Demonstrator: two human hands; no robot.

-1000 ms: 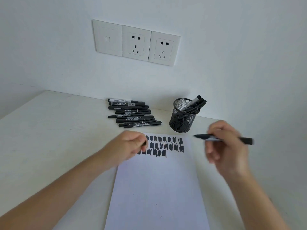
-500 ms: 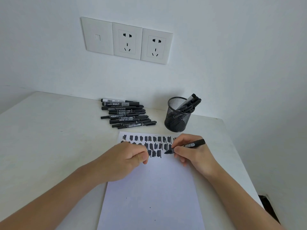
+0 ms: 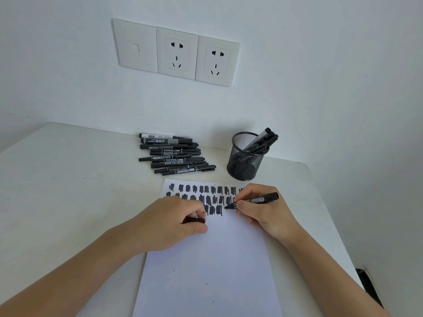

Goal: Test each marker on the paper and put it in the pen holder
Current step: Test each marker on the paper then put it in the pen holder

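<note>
**Marker tip at paper, cap in the other hand**

White tabletop [image 3: 57, 191] against a white wall. Left hand [image 3: 176, 218] rests on the left edge of the paper [image 3: 206, 271], grip curled round a short black cap [image 3: 196, 220]. Behind it, a pile of black markers [image 3: 176, 156] lies flat and roughly parallel, just beyond the paper's far edge and not touching it. On the wall above are 3 white plates [image 3: 176, 52]: 1 data port, 2 power sockets. The paper's far end has 3 rows of black scribble patches [image 3: 206, 190]; the left hand covers the left part of rows 2 and 3. Black mesh pen holder [image 3: 246, 163] stands upright right of the pile, near the paper's far right corner, with several stored markers [image 3: 263, 140] leaning right inside. Right hand [image 3: 263, 213] sits on the paper's right side, grip pinching an uncapped marker [image 3: 261, 199], tip at the right end of row 3, barrel tilted up to the right. Cannot tell if the tip touches. This hand hides the right ends of rows 1 and 2. Dark object [image 3: 368, 284] on the floor, far right, unclear.
</note>
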